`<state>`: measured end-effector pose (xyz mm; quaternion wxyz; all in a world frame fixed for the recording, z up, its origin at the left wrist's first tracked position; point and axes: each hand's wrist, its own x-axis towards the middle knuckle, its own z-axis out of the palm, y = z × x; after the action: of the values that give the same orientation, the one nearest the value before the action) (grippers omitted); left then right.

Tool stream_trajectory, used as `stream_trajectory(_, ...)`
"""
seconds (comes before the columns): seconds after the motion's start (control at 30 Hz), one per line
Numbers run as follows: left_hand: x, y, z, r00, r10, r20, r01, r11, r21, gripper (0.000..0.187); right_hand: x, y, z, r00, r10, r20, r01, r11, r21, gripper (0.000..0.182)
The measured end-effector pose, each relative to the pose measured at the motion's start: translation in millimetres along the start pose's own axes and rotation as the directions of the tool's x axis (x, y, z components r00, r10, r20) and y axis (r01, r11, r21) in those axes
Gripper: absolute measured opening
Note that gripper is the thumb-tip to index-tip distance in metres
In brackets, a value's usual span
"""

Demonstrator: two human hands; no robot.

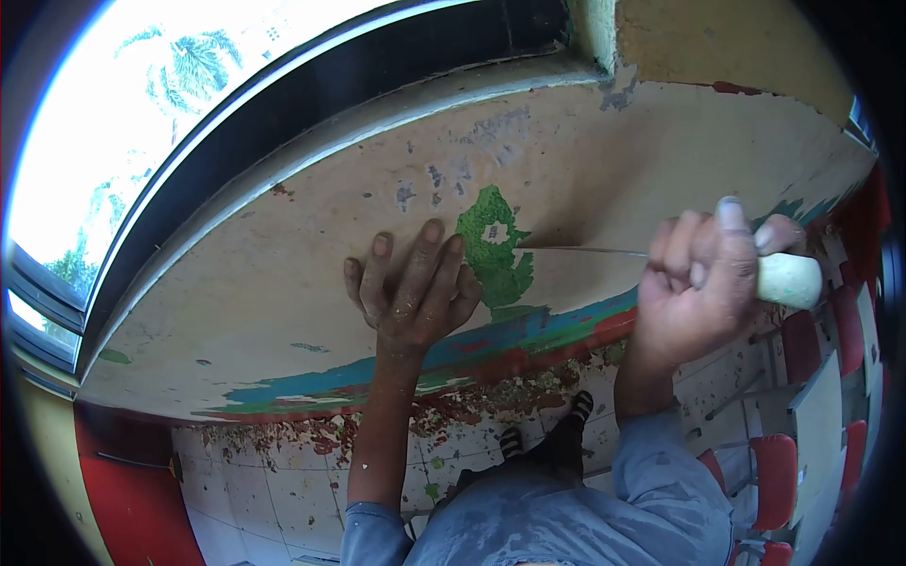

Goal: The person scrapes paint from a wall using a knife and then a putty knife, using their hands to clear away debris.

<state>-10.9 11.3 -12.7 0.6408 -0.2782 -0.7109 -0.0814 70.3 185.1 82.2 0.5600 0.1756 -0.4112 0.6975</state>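
Note:
My right hand (698,283) is wrapped around the pale, rounded handle of a scraper (791,280). Its thin blade, seen nearly edge-on, reaches left to the border of a green paint patch (500,269) on the beige wall (274,311). Just left of that patch, my left hand (411,297) rests on the wall with its fingers spread and dusty, holding nothing. A small pale spot shows inside the green. Lower on the wall runs a band of blue, green and red paint (453,363) with ragged edges.
Paint flakes (316,439) litter the tiled floor (245,491) along the wall's foot. Red chairs (774,481) and pale tabletops (819,434) stand at the right. A window (123,141) with a dark frame is at upper left. My sandalled feet (580,406) are below.

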Motion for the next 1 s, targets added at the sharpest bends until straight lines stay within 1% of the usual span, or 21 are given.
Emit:
stream_trajectory(0.07,1.0,-0.2,0.8,1.0,0.0,-0.005,0.0,1.0,-0.003,0.019,13.5,-6.6,-13.1,0.981,-0.009,-0.195,0.016,0.999,0.032,0.016)
stream_trajectory(0.1,0.2,0.5,-0.2,1.0,-0.006,-0.004,0.006,1.0,-0.002,0.019,11.7,-3.7,-15.6,0.986,-0.035,-0.164,0.042,0.998,0.044,0.018)
stream_trajectory(0.13,0.1,0.5,-0.7,1.0,-0.008,0.001,0.008,1.0,0.003,0.019,8.5,0.7,-14.6,0.995,-0.085,-0.05,0.086,0.996,0.028,0.018)
stream_trajectory(0.2,0.3,0.6,-0.7,1.0,-0.006,0.009,0.006,1.0,0.003,0.019,4.7,5.1,-5.2,0.998,-0.056,-0.04,0.056,0.998,0.017,0.017)
stream_trajectory(0.23,0.1,1.1,-0.8,1.0,-0.004,0.008,0.004,1.0,0.002,0.019,7.6,10.0,-11.1,0.998,-0.05,-0.041,0.052,0.998,0.038,0.016)
stream_trajectory(0.33,0.4,0.7,0.0,1.0,-0.005,-0.002,0.005,1.0,0.003,0.02,7.1,3.1,-0.3,0.993,-0.007,-0.115,0.004,1.0,-0.026,0.016)
stream_trajectory(0.37,0.3,0.5,0.3,1.0,-0.005,-0.002,0.005,1.0,0.001,0.02,7.5,4.3,-2.5,0.997,-0.036,-0.069,0.034,0.999,-0.026,0.016)
stream_trajectory(0.47,-0.7,0.3,-0.5,1.0,-0.009,0.009,0.009,1.0,-0.001,0.02,13.5,-4.1,0.7,0.991,0.001,-0.135,-0.001,1.0,-0.002,0.016)
stream_trajectory(0.5,-0.9,0.5,-0.4,1.0,-0.011,0.012,0.011,1.0,-0.001,0.02,15.7,-4.2,-0.8,0.993,-0.038,-0.111,0.04,0.999,0.017,0.016)
stream_trajectory(0.7,-0.6,0.6,0.1,1.0,-0.01,0.004,0.01,1.0,0.002,0.019,19.7,-5.2,-0.5,0.996,-0.069,-0.065,0.068,0.998,-0.013,0.015)
stream_trajectory(0.8,0.0,0.6,-1.0,1.0,-0.006,0.007,0.006,1.0,0.0,0.019,18.6,-9.1,2.2,0.994,-0.045,-0.1,0.044,0.999,-0.017,0.014)
stream_trajectory(0.9,0.3,0.6,-0.8,1.0,-0.01,0.008,0.01,1.0,-0.006,0.019,16.2,-7.8,-1.1,0.996,-0.088,0.005,0.088,0.996,0.016,0.013)
stream_trajectory(1.0,0.3,0.4,-0.4,1.0,-0.005,0.001,0.005,1.0,0.002,0.019,19.4,-10.9,-6.5,0.988,-0.156,0.02,0.155,0.987,0.033,0.014)
